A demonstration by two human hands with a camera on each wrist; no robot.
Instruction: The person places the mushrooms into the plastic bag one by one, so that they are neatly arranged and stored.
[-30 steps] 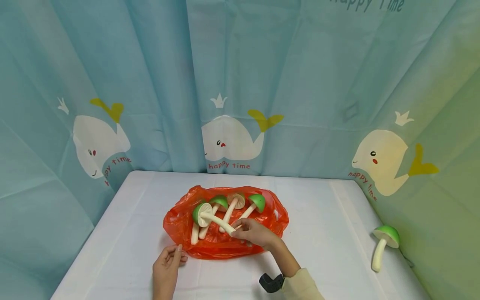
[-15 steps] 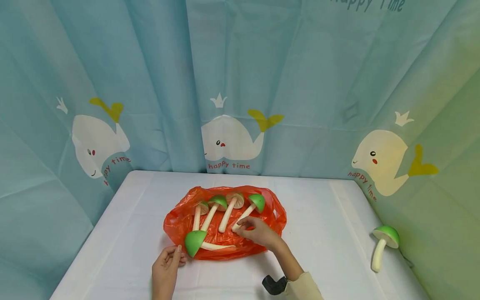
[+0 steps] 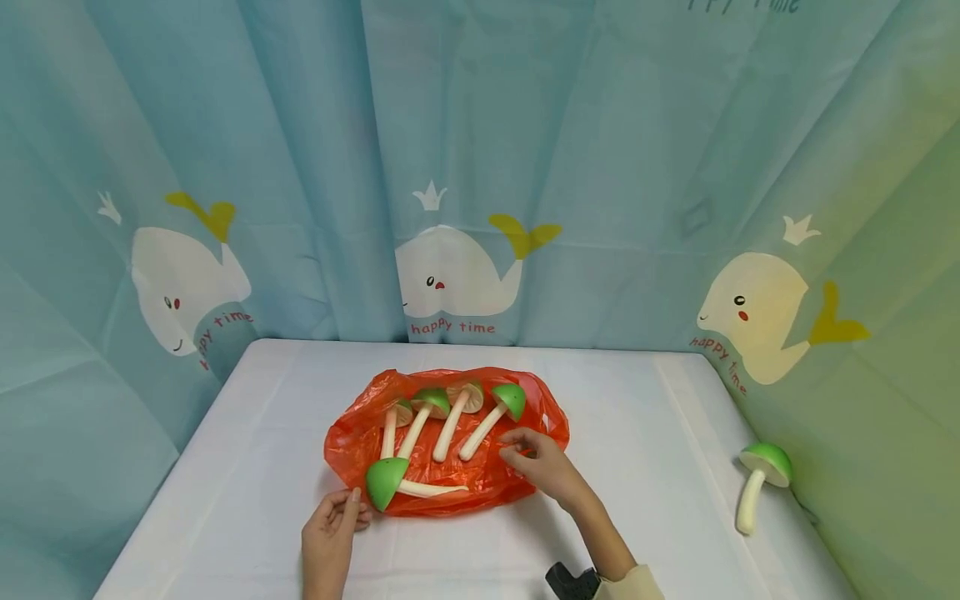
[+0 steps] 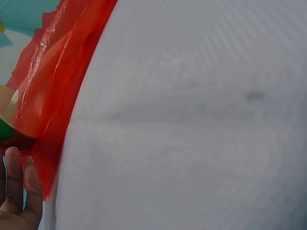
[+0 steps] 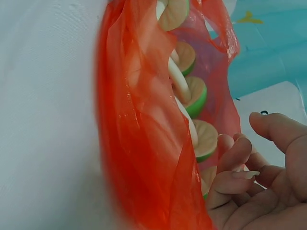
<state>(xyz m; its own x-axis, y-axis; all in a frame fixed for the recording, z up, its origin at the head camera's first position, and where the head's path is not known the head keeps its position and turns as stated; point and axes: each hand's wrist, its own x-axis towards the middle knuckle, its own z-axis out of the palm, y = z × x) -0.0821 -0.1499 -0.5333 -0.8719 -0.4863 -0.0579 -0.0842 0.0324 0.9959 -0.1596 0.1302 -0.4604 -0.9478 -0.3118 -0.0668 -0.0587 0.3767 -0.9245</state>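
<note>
A red plastic bag (image 3: pixel 480 496) lies spread on the table with several green-capped toy mushrooms (image 3: pixel 450 432) in it. At its front left, another mushroom (image 3: pixel 386 483) lies crosswise, cap to the left. My left hand (image 3: pixel 330 533) pinches the bag's front left edge between thumb and forefinger; the left wrist view catches only some of its fingers (image 4: pixel 33 187) beside the bag. Over the bag's right part hovers my right hand (image 3: pixel 547 468), holding nothing, fingers loosely bent. In the right wrist view its thumb (image 5: pixel 276 127) stands apart from the fingers, near the mushroom caps.
One more green-capped mushroom (image 3: pixel 759 487) lies alone near the table's right edge. A white cloth covers the table (image 3: pixel 630 433). Blue curtains (image 3: pixel 600 167) printed with whales hang behind and along both sides.
My right hand has let go of a mushroom, which now lies at the bag's front left, and has drawn back to the right. The left hand stays at the bag's edge.
</note>
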